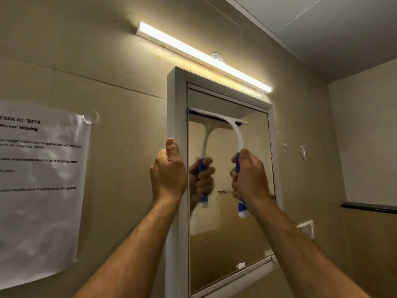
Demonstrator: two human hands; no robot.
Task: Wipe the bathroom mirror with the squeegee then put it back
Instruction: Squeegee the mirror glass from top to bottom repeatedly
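Beige wall, one framed mirror (227, 211) — my right hand (249, 177) fisted round one squeegee (233, 134), blade on glass; left hand (167, 171) clasps the frame.

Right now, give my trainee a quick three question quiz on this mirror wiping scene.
1. True or false: the squeegee blade sits near the top of the mirror.
2. Which hand holds the squeegee's blue handle? A. left B. right C. both
3. What is the left hand gripping?

Key:
1. True. The blade lies against the glass just under the upper frame.
2. B. The right hand is closed around the handle.
3. The left side of the mirror's white frame, thumb up along it.
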